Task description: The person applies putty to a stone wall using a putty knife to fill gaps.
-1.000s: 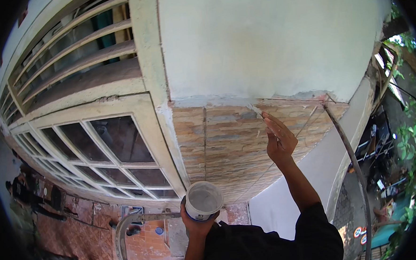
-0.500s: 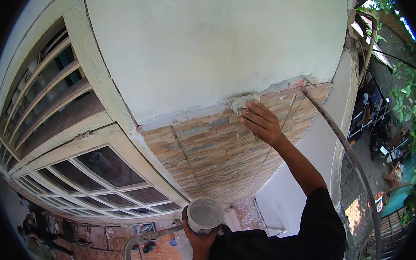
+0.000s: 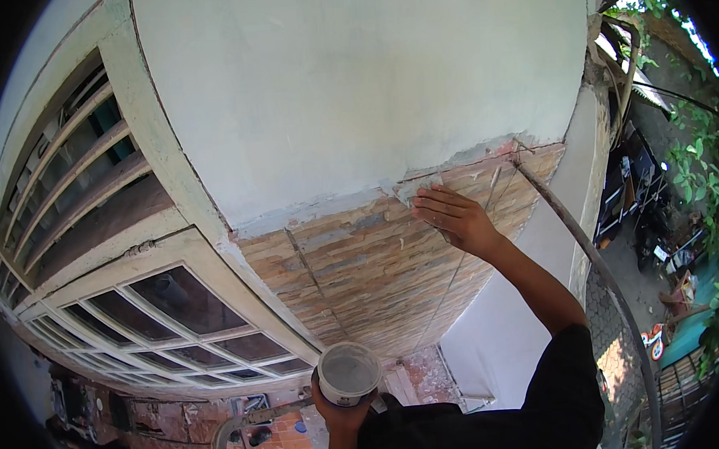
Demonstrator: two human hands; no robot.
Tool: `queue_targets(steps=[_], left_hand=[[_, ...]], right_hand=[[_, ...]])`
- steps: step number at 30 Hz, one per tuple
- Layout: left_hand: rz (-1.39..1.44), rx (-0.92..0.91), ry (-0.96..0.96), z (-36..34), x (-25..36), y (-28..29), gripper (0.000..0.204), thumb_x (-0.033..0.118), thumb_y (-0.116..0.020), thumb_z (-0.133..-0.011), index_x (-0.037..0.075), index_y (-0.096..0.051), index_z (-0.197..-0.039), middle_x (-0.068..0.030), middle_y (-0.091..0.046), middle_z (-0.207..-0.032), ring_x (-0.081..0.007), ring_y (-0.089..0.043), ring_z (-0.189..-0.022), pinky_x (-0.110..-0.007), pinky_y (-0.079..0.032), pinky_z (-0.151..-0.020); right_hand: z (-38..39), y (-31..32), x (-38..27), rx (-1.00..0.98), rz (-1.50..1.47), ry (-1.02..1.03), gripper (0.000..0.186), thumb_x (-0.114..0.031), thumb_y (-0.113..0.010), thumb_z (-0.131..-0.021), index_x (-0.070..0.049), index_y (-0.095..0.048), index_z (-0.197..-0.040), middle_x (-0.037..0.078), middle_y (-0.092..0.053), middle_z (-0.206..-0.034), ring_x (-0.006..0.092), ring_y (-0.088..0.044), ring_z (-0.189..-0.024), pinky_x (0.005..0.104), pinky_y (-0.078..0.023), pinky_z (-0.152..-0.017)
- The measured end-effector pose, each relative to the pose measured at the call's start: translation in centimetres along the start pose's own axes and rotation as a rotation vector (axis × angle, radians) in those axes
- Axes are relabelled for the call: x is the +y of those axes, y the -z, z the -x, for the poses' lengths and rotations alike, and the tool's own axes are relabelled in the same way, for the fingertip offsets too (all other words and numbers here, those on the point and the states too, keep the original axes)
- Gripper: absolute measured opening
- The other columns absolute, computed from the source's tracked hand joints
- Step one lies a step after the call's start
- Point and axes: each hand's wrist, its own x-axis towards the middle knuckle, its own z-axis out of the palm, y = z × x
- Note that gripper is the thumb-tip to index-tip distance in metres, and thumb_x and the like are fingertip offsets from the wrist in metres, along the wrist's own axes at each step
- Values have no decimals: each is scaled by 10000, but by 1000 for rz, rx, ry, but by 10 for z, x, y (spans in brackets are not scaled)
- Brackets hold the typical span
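Note:
My left hand (image 3: 337, 413) grips a round white plastic tub (image 3: 349, 373) from its left side and below; greyish material shows inside it. My right hand (image 3: 461, 223) reaches up to the wall with its fingers together over a flat, putty-smeared scraper (image 3: 406, 189), most of which the hand hides. The scraper's edge meets the seam where the smooth white wall (image 3: 360, 78) gives way to brown stone-patterned tiles (image 3: 361, 261). Grey filler (image 3: 310, 211) runs in a rough band along that seam.
Left of me are a cream window frame with slats (image 3: 88, 174) and a paned window (image 3: 184, 299). A curved metal pipe (image 3: 579, 229) crosses on the right, and another bent bar (image 3: 224, 435) is low left. Below lies a reddish tiled floor (image 3: 281, 444).
My right hand and the scraper have come slightly down from the white wall along the seam. The view has shifted a little; the tub stays in my left hand.

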Motion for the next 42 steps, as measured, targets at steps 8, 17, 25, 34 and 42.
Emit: queue_targets(steps=[8,17,25,34,42], left_hand=[[90,-76,33,9,3,-30,615,563,-429,-913,169,-413,-1386,-104,-502,-1344,-340,-493,-1223,-564,-470,-895],[-480,-74,-207,20,4,-69,595,488,-469,-921,146,-376,-1399,-125,-505,-1337,-336,-495,-1236,-569,-460,-947],[110,-135,58,11,-1,-48,580,479,-486,-925,135,-410,-1386,-124,-502,-1363,-333,-500,-1244,-559,-456,-968],[-486,-79,-215,16,-8,-74,635,362,-680,-846,139,-406,-1374,-114,-511,-1351,-300,-507,-1246,-498,-485,-967],[-577,-53,-248,14,-11,-64,618,550,-479,-911,159,-420,-1386,-101,-504,-1367,-323,-471,-1273,-558,-436,-984]], right_hand=[[12,47,-15,-89,-99,-72,528,20,-698,-765,-162,-636,-1257,23,-639,-1277,231,-581,-1229,401,-469,-1091],[-11,-21,-10,134,11,-44,467,-14,-688,-801,-136,-634,-1249,48,-641,-1260,243,-591,-1211,390,-492,-1052],[6,31,-23,-202,-220,-42,502,127,-632,-743,-101,-675,-1189,90,-673,-1208,271,-617,-1183,445,-475,-1074],[-11,-39,-12,180,98,-15,429,11,-692,-801,-83,-652,-1217,74,-646,-1245,250,-570,-1242,444,-444,-1100],[-2,12,-18,-179,-38,-87,408,-17,-686,-818,-91,-653,-1217,78,-650,-1240,251,-574,-1240,441,-451,-1092]])
